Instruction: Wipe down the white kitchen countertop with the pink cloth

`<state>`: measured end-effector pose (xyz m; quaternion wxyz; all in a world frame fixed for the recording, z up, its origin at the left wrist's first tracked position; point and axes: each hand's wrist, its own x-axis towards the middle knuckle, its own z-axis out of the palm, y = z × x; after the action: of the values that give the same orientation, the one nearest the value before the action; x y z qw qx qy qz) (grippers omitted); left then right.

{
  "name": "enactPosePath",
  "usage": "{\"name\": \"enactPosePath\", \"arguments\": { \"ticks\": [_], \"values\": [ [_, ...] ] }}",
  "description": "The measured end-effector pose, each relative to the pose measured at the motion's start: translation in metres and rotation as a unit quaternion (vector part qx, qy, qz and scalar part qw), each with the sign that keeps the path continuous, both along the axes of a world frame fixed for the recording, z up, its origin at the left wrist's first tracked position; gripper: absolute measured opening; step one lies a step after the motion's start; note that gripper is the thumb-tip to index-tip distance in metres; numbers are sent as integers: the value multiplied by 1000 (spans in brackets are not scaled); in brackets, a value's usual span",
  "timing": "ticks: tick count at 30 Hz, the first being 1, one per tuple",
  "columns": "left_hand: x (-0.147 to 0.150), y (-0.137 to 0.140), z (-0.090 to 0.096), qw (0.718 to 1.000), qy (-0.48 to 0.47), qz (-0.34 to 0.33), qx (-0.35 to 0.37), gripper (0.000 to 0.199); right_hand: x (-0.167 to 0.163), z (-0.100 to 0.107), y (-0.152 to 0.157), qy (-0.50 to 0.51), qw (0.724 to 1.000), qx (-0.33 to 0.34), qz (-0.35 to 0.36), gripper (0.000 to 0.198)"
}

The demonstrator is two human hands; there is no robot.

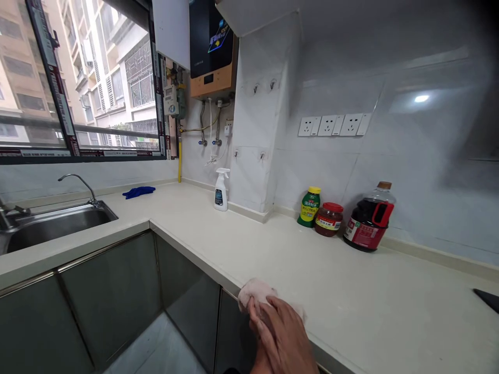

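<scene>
A pale pink cloth point(257, 292) lies bunched at the front edge of the white countertop point(241, 244). My right hand point(286, 332) comes up from the bottom of the view, with its fingers closed over the cloth and pressing it against the counter. Part of the cloth shows past the fingertips, and a little more sticks out on the right side of the hand. I do not see my left hand.
Along the wall stand a white spray bottle point(221, 191), a green bottle point(309, 208), a red-lidded jar point(329, 220) and a large dark sauce jug point(368, 221). Blue gloves point(139, 192) lie near the sink point(58, 221). A black object point(487, 298) is at the right edge.
</scene>
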<state>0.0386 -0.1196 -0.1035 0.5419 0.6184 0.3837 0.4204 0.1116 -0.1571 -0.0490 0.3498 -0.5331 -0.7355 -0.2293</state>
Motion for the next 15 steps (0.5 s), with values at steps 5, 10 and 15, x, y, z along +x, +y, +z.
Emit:
{"name": "enactPosePath", "arguments": {
  "ticks": [5,10,15],
  "values": [
    [-72,12,-18,991,-37,-103,71,102,3,-15,16,-85,996,-4,-36,51],
    [-145,56,13,989,10,85,122,37,-25,-21,31,-119,982,-5,-150,70],
    [-154,120,85,932,75,208,286,27,-82,20,69,-108,986,-44,-120,44]
  ]
}}
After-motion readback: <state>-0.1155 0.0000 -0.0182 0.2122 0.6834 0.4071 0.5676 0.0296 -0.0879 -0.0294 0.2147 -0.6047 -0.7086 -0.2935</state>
